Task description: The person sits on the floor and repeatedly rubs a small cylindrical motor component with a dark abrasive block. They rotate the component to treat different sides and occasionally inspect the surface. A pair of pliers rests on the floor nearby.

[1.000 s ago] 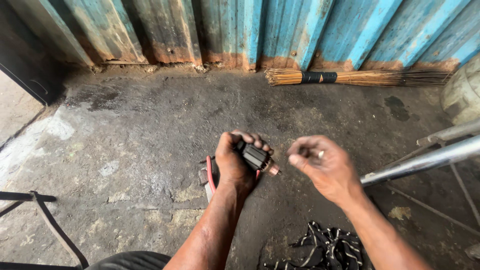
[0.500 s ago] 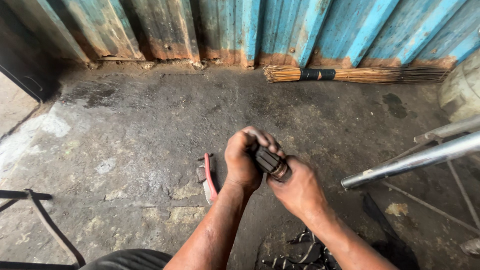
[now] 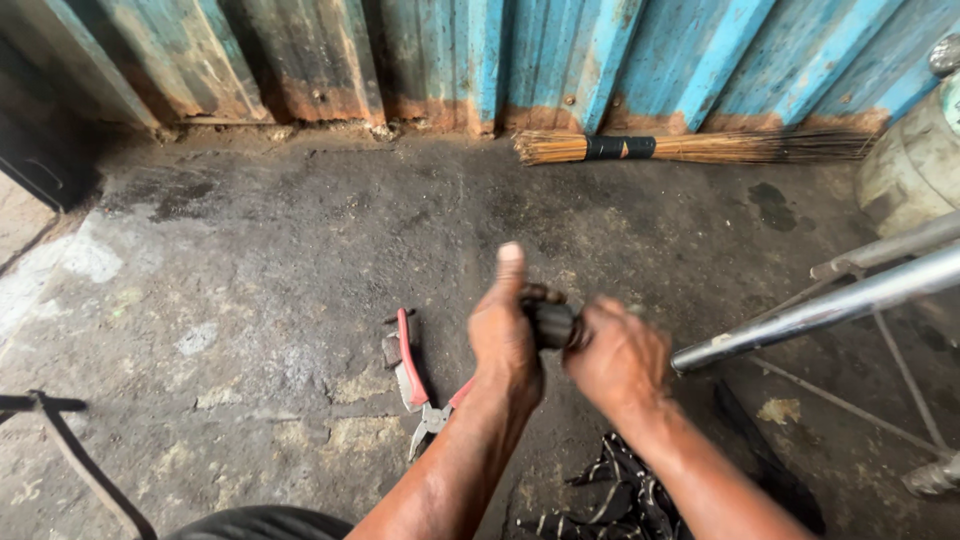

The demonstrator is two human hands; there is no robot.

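Head view: a small dark cylindrical part (image 3: 550, 322) is gripped between the left hand (image 3: 505, 335), closed with thumb raised, and the right hand (image 3: 620, 355), clenched on its other end, above red-handled pliers (image 3: 425, 385). Slippage onto the gritty concrete floor (image 3: 250, 300) is judged possible if the grip loosens.

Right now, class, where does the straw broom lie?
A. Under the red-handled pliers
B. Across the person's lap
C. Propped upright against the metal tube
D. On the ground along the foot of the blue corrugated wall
D: the straw broom lies flat on the ground along the base of the blue corrugated wall, well beyond both hands and apart from the red-handled pliers.
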